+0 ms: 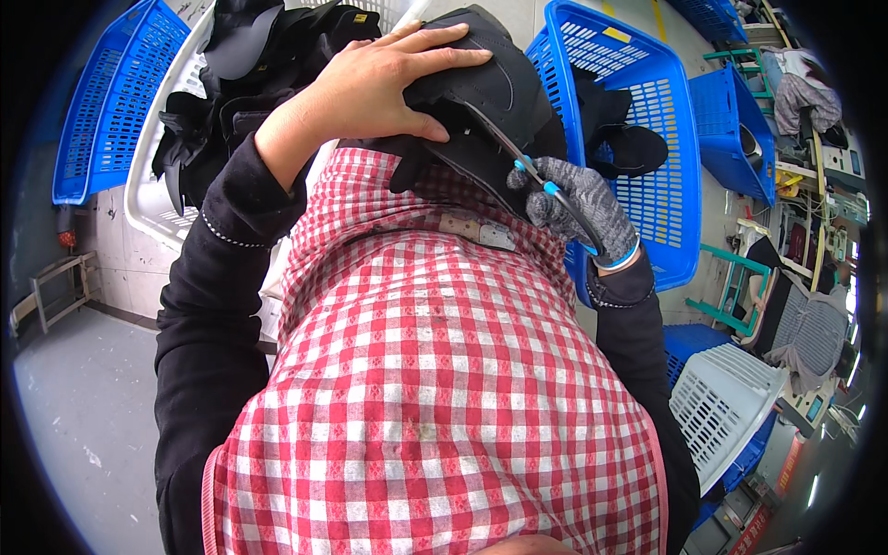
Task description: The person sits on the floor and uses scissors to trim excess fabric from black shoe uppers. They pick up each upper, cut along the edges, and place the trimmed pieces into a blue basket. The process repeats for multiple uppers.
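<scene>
On my lap lies a black cap [495, 69], its panels and stitching showing. My bare left hand [365, 88] grips it from the left, fingers spread over the top and thumb at its lower edge. My right hand [592, 203], in a grey knit glove, is closed around scissors [552, 188] with a dark handle and light blue parts. Their long metal blade points up and left along the edge of the cap. Whether the blade touches the fabric or a thread, I cannot tell. More black fabric bunches beneath the cap, partly hidden by my hands.
A white basket [139, 190] heaped with black caps [242, 46] stands to the left, beside a blue crate [111, 106]. At the right a blue basket [680, 222] holds a few black caps [629, 148]. Further right are stacked baskets [717, 402] and a green-framed rack [731, 296].
</scene>
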